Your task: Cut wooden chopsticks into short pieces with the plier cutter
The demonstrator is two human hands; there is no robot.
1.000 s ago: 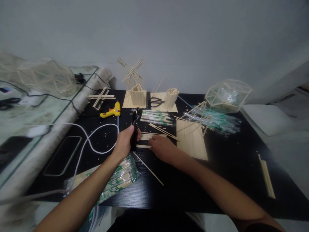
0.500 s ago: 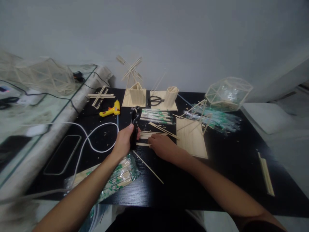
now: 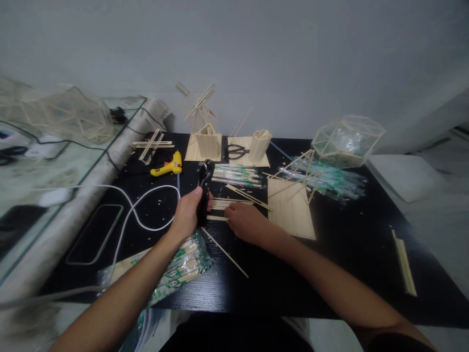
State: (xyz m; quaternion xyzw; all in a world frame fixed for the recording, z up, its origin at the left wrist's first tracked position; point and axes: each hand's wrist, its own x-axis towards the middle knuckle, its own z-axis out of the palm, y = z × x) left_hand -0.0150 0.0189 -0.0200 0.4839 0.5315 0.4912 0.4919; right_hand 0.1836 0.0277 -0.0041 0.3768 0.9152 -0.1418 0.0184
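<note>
My left hand [image 3: 187, 211] is wrapped round a black hand tool [image 3: 205, 178] that looks like a pair of cutters, held upright over the table. Beside it, my right hand [image 3: 244, 220] has its fingers curled down at a thin wooden stick [image 3: 217, 218]; the fingertips are partly hidden. Just beyond them lies a row of parallel wooden sticks [image 3: 229, 202]. A single loose stick [image 3: 225, 253] slants across the black table [image 3: 278, 283] below my hands. To the right, a square wooden board [image 3: 289, 208] carries a frame of sticks [image 3: 300, 164].
A yellow glue gun [image 3: 167, 165], white cable [image 3: 135, 208] and phone [image 3: 95, 234] lie left. Packaged sticks [image 3: 183, 266] sit under my left forearm. Behind stand a triangular stick holder [image 3: 208, 143], a round one [image 3: 259, 146] and black scissors [image 3: 237, 151]. A polyhedral stick frame [image 3: 348, 142] stands back right.
</note>
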